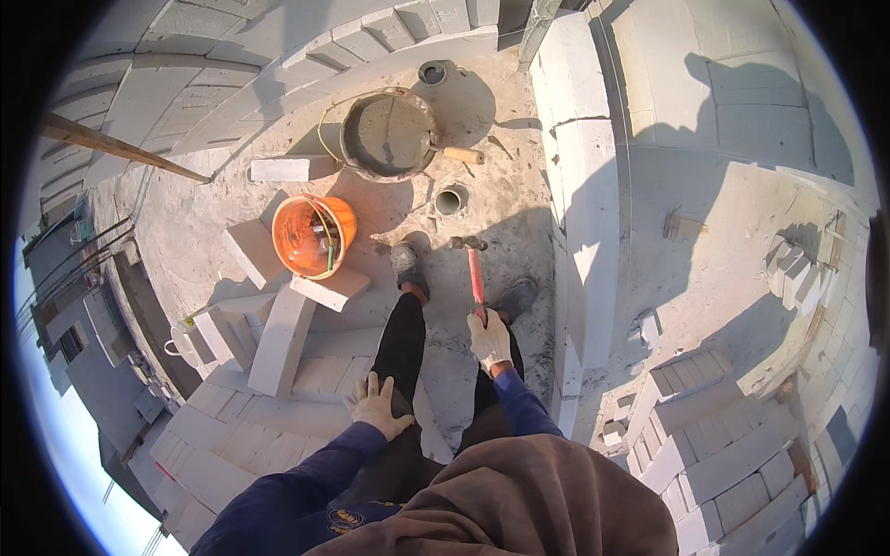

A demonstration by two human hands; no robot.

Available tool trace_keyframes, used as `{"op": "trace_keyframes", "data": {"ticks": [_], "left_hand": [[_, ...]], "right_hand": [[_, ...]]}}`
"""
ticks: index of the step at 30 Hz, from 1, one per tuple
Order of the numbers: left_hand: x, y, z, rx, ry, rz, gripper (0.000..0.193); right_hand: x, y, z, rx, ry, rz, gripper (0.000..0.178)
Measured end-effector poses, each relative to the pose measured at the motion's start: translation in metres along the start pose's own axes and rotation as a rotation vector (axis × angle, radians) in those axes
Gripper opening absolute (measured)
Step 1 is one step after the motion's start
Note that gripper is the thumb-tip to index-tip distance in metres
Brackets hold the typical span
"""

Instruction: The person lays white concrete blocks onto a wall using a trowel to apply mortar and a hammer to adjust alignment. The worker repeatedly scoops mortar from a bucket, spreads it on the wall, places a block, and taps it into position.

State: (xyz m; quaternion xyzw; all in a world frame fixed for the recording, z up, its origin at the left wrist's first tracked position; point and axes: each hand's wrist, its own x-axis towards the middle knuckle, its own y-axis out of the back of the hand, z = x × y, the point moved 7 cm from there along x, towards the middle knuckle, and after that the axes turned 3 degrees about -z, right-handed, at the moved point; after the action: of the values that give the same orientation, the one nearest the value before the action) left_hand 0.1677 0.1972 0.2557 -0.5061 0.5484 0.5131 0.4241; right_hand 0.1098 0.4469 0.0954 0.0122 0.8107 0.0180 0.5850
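Observation:
In a pale work glove, my right hand [489, 341] is closed round the red handle of a hammer [476, 273], whose dark metal head points away from me above the floor. My left hand [377, 408], gloved too, rests on my left thigh with its fingers spread and nothing in it. Ahead of my left foot stands an orange bucket [345, 221] with a few tools in it, one with a green handle. Beyond it is a round tub of grey mortar [387, 130], and a wooden-handled tool [464, 156] lies at its right rim.
A low white block wall [584, 213] runs along my right. Stacked white blocks [236, 426] lie at my left, with another stack [723, 445] beyond the wall. An upright pipe stub [450, 201] stands ahead. A wooden pole [130, 148] slants in at left.

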Motion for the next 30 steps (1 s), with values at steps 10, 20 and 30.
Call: {"op": "trace_keyframes", "data": {"ticks": [10, 20, 30], "left_hand": [[0.052, -0.002, -0.061, -0.274, -0.036, 0.085, 0.084], [0.056, 0.024, -0.094, -0.342, -0.076, 0.094, 0.081], [0.108, -0.107, -0.106, -0.145, -0.223, 0.483, 0.083]], "right_hand": [[0.167, -0.088, 0.101, -0.964, -0.138, 0.201, 0.075], [0.228, -0.078, -0.317, -1.79, 0.562, 0.521, 0.069], [0.193, -0.134, -0.283, -1.48, 0.365, 0.308, 0.038]]}}
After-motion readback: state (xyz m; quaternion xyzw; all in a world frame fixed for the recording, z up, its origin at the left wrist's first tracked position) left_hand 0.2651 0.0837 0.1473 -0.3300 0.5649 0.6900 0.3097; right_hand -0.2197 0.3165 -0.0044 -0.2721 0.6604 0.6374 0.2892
